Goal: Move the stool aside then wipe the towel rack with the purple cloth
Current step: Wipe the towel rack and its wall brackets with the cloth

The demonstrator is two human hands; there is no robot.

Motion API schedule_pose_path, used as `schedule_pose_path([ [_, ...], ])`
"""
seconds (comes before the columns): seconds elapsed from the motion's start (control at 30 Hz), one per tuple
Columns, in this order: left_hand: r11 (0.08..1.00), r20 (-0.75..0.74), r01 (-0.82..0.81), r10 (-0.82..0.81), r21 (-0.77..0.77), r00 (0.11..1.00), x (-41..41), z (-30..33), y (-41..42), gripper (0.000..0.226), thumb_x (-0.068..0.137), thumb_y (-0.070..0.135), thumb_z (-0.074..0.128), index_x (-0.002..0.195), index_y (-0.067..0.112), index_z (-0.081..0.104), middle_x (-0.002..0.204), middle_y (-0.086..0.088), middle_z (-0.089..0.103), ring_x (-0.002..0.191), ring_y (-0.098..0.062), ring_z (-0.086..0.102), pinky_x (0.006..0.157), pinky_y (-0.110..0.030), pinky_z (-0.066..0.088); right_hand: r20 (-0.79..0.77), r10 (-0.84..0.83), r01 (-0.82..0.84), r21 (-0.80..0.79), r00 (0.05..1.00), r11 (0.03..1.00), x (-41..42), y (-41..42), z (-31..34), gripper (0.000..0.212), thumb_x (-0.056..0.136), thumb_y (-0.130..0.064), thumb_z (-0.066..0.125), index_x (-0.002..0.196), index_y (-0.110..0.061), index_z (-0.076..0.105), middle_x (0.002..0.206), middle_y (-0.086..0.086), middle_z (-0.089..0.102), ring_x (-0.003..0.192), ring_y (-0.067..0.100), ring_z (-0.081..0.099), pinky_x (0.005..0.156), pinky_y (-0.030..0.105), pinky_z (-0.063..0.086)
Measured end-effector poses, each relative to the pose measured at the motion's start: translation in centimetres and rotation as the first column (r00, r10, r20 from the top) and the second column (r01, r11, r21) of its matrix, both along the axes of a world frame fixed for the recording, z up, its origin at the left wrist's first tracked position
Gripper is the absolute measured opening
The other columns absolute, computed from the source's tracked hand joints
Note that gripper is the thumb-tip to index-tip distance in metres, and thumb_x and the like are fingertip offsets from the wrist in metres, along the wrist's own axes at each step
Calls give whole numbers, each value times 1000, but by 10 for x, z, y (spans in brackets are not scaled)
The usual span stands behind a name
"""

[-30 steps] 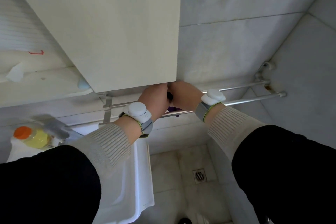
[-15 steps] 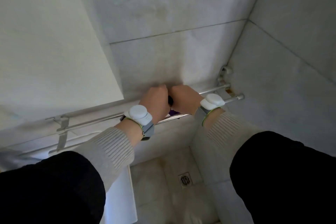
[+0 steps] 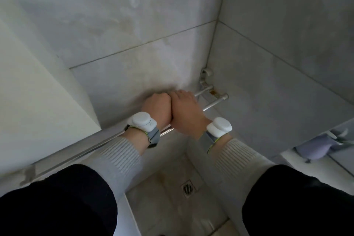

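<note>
The towel rack (image 3: 214,104) is a double chrome bar on the grey tiled wall, ending near the corner at the right. My left hand (image 3: 158,108) and my right hand (image 3: 186,113) are pressed side by side on its bars, both with fingers closed, near the rack's right end. The purple cloth is hidden under my hands in this view. The rack's left stretch (image 3: 103,142) runs out from under my left wrist. No stool is in view.
A pale cabinet (image 3: 38,92) hangs over the rack at the left. The side wall closes in at the right, with a lavender object (image 3: 314,149) on a ledge. Below are a floor drain (image 3: 188,188) and a white basin edge (image 3: 130,214).
Both hands have slid right along the rack toward the corner and now touch each other. The sliver of purple cloth seen between them earlier is now covered.
</note>
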State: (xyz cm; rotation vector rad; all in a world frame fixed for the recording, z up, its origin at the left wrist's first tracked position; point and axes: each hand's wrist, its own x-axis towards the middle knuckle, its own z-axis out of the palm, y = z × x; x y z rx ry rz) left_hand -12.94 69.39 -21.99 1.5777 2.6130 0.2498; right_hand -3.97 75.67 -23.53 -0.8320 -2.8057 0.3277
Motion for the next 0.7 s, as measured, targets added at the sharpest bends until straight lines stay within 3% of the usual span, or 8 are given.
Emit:
schedule_pose_path([
  [0.17,996,-32,81,-80,36,996,13,0,25,19,84,10,56,80,5,73,83,-18,75,82,-40,72,61,-35,46,-156,-194,195,-9,969,981,26,8,-5,41,63,-6,58,104,-3,65,111,19,65,111,40,58,103,46,41],
  [0.3,998,1,58,-58,37,998,23,6,43,23,90,22,61,84,4,74,85,-21,74,83,-41,71,60,-32,41,-261,-317,333,21,912,943,42,5,-8,37,69,-7,55,103,0,64,111,22,64,111,43,58,104,48,42],
  [0.4,998,53,60,-61,24,997,33,11,61,22,86,23,63,80,3,70,85,-23,73,82,-42,71,60,-32,41,-308,-455,481,11,836,876,55,7,-6,35,74,-9,51,106,0,62,107,21,63,101,43,57,92,49,48],
  [0.5,999,66,53,-53,8,996,40,8,83,20,83,21,65,81,2,73,82,-21,74,79,-40,71,58,-31,42,-300,-594,616,-26,746,787,65,16,-6,41,80,-22,30,100,-3,60,98,18,60,90,39,55,80,48,50],
  [0.63,996,39,69,-71,49,997,43,-5,100,13,79,18,66,76,7,72,73,-18,71,71,-40,68,54,-32,38,-179,-672,673,-65,718,737,76,30,-13,35,76,-12,39,106,-5,55,105,16,56,93,37,56,76,46,52],
  [0.7,994,23,82,-84,68,996,43,-9,103,12,78,18,66,75,7,71,70,-18,69,68,-40,66,53,-32,37,-187,-678,680,-66,711,730,78,32,-17,43,75,-16,28,106,-6,56,105,16,56,92,36,57,71,46,53],
])
